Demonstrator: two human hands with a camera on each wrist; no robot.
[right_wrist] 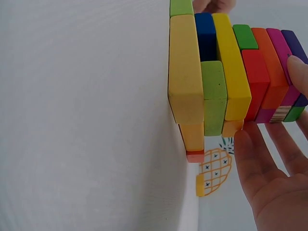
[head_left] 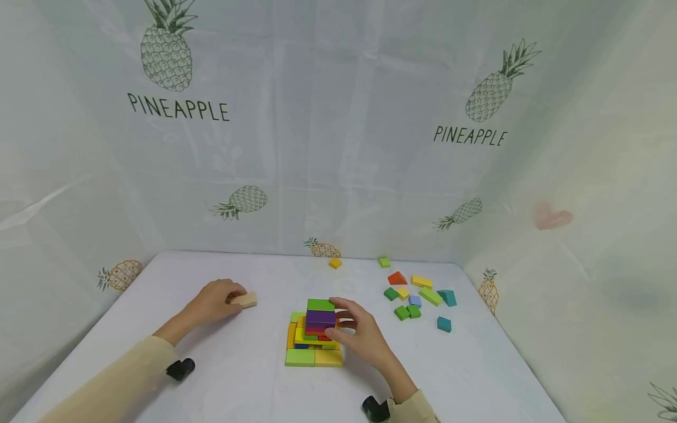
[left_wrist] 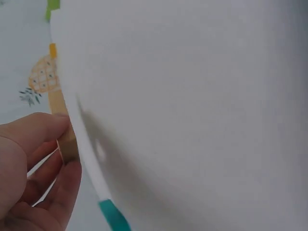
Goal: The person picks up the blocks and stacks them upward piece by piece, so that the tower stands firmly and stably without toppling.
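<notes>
A plain wood-coloured block (head_left: 246, 299) lies at the left of the table, pinched between the thumb and fingers of my left hand (head_left: 215, 302). In the left wrist view the same block (left_wrist: 64, 127) is partly hidden by the fingers. Mid-table stands a stepped tower of coloured blocks (head_left: 315, 336), with wide green and yellow pieces at its base and purple and green ones on top. My right hand (head_left: 365, 335) holds its upper part from the right. The right wrist view shows the thumb (right_wrist: 301, 74) across the magenta and purple blocks, with fingers along the side.
Loose blocks are scattered at the back right, among them a red triangle (head_left: 397, 278), a light green block (head_left: 431, 296) and a teal block (head_left: 444, 324). A yellow block (head_left: 335, 263) sits near the back edge. Pineapple-printed cloth (head_left: 338, 147) hangs behind the table.
</notes>
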